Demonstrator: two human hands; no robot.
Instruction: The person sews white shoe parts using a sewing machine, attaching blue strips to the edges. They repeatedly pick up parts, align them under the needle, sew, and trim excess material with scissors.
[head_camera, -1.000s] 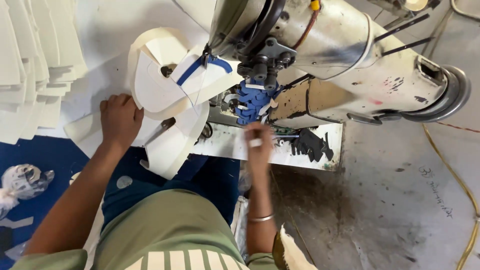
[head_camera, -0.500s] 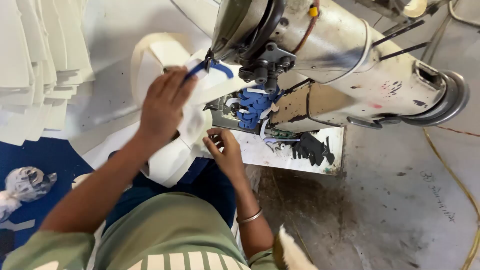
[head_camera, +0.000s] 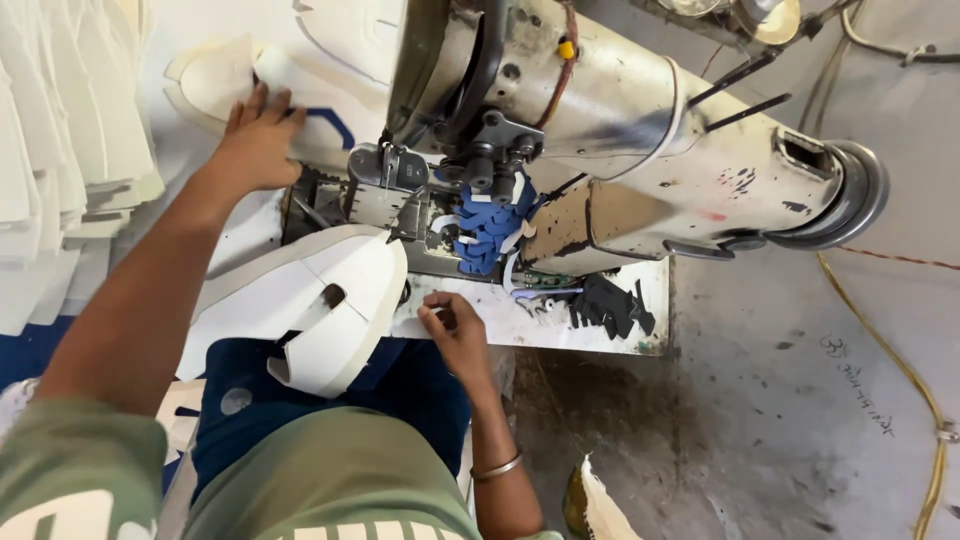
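Observation:
My left hand (head_camera: 255, 140) lies flat, fingers spread, on a white cut piece with a blue trim (head_camera: 325, 125), on the table behind and left of the sewing machine's head (head_camera: 470, 150). My right hand (head_camera: 455, 330) rests at the front edge of the white machine plate (head_camera: 520, 320). Its fingers are curled together, and I see nothing in them. A second white shaped piece (head_camera: 335, 305), with a small hole in it, hangs over the table's front edge above my lap, between my two arms. It touches neither hand.
A large grey sewing machine (head_camera: 640, 150) fills the top middle. Blue scraps (head_camera: 490, 225) are heaped under its head, and black scraps (head_camera: 605, 305) lie on the plate. Stacked white pieces (head_camera: 70, 150) stand at the left. A yellow cable (head_camera: 900, 350) runs across the concrete floor at the right.
My left hand has gone from the needle area up and left, carrying the blue-trimmed piece onto the table. My right hand has shifted right to the plate's front edge.

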